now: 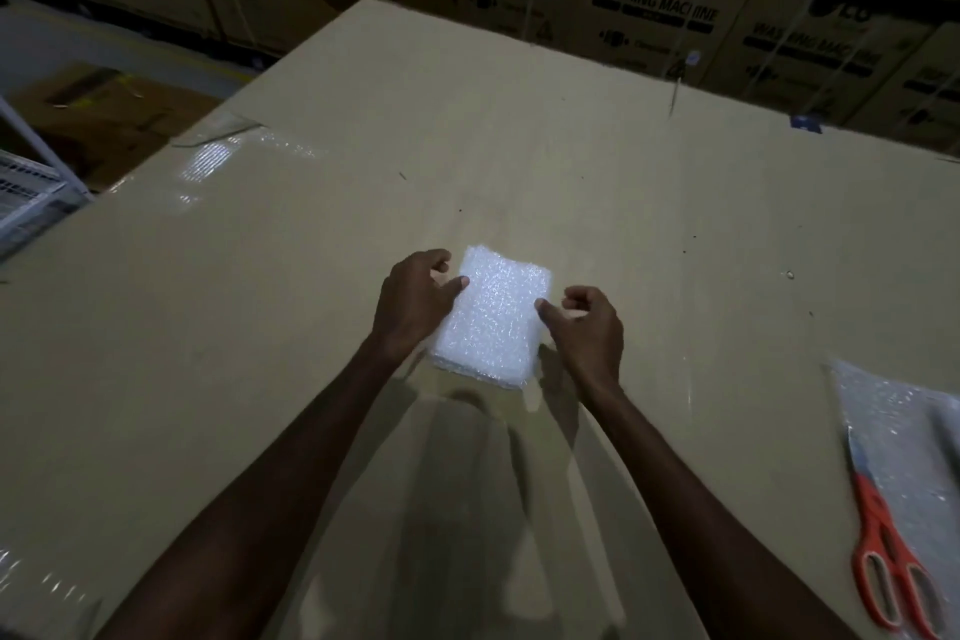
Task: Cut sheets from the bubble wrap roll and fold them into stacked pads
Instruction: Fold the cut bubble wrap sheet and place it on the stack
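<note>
A folded white bubble wrap pad lies in the middle of the cardboard work surface. My left hand sits at the pad's left edge, thumb on its top and fingers curled at its far left corner. My right hand is at the pad's right edge, thumb tip touching the side and fingers curled, holding nothing that I can see. Orange-handled scissors lie at the right on a flat bubble wrap sheet.
More bubble wrap lies over the surface's far left edge, and some glints at the near left corner. Stacked washing machine cartons stand behind. A white wire rack is at the left.
</note>
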The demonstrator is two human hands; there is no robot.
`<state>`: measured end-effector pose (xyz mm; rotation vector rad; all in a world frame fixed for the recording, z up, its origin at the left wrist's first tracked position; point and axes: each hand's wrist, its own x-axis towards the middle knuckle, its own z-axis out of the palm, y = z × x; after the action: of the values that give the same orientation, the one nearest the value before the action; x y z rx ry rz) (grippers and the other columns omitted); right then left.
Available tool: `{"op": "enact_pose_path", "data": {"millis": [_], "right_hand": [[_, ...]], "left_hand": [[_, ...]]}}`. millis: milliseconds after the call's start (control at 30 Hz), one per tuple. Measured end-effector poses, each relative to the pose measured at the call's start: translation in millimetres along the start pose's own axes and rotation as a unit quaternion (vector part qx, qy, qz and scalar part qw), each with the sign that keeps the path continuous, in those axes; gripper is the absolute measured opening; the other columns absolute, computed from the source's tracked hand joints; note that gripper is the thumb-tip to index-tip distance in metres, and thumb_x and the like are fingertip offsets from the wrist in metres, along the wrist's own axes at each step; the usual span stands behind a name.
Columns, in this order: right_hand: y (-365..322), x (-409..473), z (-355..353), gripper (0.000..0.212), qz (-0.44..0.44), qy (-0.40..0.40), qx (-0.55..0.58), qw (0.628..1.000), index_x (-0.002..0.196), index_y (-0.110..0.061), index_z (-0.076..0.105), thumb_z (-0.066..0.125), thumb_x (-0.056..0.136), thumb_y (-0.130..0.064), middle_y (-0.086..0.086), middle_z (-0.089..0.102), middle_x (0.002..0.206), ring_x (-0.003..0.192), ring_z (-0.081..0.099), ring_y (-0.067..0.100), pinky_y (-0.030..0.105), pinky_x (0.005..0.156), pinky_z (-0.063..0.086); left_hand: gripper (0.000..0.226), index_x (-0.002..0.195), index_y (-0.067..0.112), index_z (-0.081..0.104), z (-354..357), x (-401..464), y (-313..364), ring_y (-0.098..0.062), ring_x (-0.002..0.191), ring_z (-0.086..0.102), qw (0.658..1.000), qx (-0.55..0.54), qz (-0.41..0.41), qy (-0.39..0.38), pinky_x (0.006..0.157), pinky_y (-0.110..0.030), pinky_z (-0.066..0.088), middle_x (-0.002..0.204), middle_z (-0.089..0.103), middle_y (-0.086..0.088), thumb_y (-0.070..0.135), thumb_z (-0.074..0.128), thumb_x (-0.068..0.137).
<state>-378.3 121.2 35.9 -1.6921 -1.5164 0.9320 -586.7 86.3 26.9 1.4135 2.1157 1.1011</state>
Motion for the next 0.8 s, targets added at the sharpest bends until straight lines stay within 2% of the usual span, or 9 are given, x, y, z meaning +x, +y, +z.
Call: {"op": "enact_pose_path", "data": {"millis": [100, 200, 267, 367, 467, 533, 633, 800], "right_hand": [[-0.5, -2.5, 5.1, 0.028, -0.138, 0.003, -0.047, 0.989, 0.117, -0.009, 0.068, 0.069, 0.092, -0.022, 0.005, 0.068, 0.117, 0.106, 0.063, 0.024, 0.033, 0.09, 0.048], [5.6, -8.2, 21.9, 0.037, -0.241, -0.021, -0.106, 0.965, 0.117, 0.001, 0.069, 0.054, 0.094, -0.024, 0.018, 0.069, 0.121, 0.116, 0.061, 0.036, 0.034, 0.101, 0.041], [11.3, -7.2, 35.7, 0.042, -0.289, -0.046, -0.162, 0.942, 0.125, 0.007, 0.065, 0.049, 0.096, -0.019, 0.026, 0.063, 0.132, 0.13, 0.055, 0.042, 0.043, 0.112, 0.037], [12.6, -4.3, 47.0, 0.05, -0.279, -0.122, -0.243, 0.921, 0.145, 0.009, 0.047, 0.041, 0.1, -0.012, 0.029, 0.038, 0.157, 0.15, 0.03, 0.044, 0.053, 0.12, 0.024], [13.2, -4.4, 53.2, 0.065, -0.252, -0.172, -0.285, 0.909, 0.159, 0.001, 0.023, 0.022, 0.101, -0.028, 0.021, 0.012, 0.169, 0.158, 0.007, 0.033, 0.046, 0.125, 0.007], [20.1, -4.6, 56.6, 0.072, -0.24, -0.179, -0.295, 0.908, 0.162, -0.005, 0.014, 0.014, 0.098, -0.038, 0.016, 0.004, 0.171, 0.158, 0.0, 0.027, 0.042, 0.126, 0.001], [33.9, -5.0, 58.1, 0.073, -0.232, -0.18, -0.289, 0.911, 0.164, -0.011, 0.005, 0.014, 0.1, -0.045, 0.008, -0.004, 0.172, 0.158, -0.005, 0.02, 0.042, 0.126, -0.001], [46.3, 0.4, 51.9, 0.071, -0.245, -0.192, -0.289, 0.905, 0.164, -0.019, -0.002, 0.021, 0.104, -0.049, -0.001, -0.01, 0.171, 0.157, -0.01, 0.014, 0.042, 0.125, -0.005]], "left_hand": [[0.033, 0.126, 0.009, 0.064, 9.3, -10.0, -0.4, -0.023, 0.104, 0.064, 0.993, 0.028, 0.107, 0.03, 0.088, -0.028, 0.045, 0.125, 0.065, -0.006, 0.026, 0.052, 0.101], [0.046, 0.132, 0.009, 0.061, 24.3, -14.5, -4.7, -0.024, 0.126, 0.054, 0.985, 0.069, 0.159, -0.007, 0.105, -0.039, 0.044, 0.139, 0.058, -0.007, 0.032, 0.036, 0.101], [0.055, 0.142, 0.008, 0.052, 32.2, -14.2, -11.1, -0.027, 0.14, 0.042, 0.972, 0.13, 0.189, -0.054, 0.113, -0.048, 0.034, 0.151, 0.046, -0.009, 0.037, 0.026, 0.102], [0.052, 0.156, 0.013, 0.028, 38.4, -16.7, -25.7, -0.018, 0.152, 0.015, 0.959, 0.185, 0.167, -0.134, 0.12, -0.052, 0.017, 0.165, 0.018, -0.001, 0.034, 0.023, 0.108], [0.054, 0.159, 0.016, 0.013, 40.4, -19.2, -37.2, -0.014, 0.153, 0.004, 0.955, 0.2, 0.139, -0.168, 0.123, -0.05, 0.01, 0.167, 0.003, 0.003, 0.033, 0.021, 0.109], [0.057, 0.16, 0.018, 0.008, 39.7, -19.6, -37.4, -0.013, 0.153, 0.001, 0.954, 0.201, 0.136, -0.178, 0.123, -0.049, 0.007, 0.167, -0.001, 0.005, 0.04, 0.014, 0.107], [0.073, 0.16, 0.018, 0.007, 39.1, -18.1, -41.7, -0.014, 0.153, 0.003, 0.946, 0.221, 0.155, -0.179, 0.121, -0.05, 0.006, 0.167, -0.001, 0.004, 0.054, 0.001, 0.097], [0.07, 0.16, 0.021, 0.01, 37.8, -12.4, -58.0, -0.017, 0.153, 0.01, 0.937, 0.238, 0.19, -0.17, 0.12, -0.053, 0.013, 0.167, 0.003, 0.005, 0.056, 0.016, 0.1]]}}
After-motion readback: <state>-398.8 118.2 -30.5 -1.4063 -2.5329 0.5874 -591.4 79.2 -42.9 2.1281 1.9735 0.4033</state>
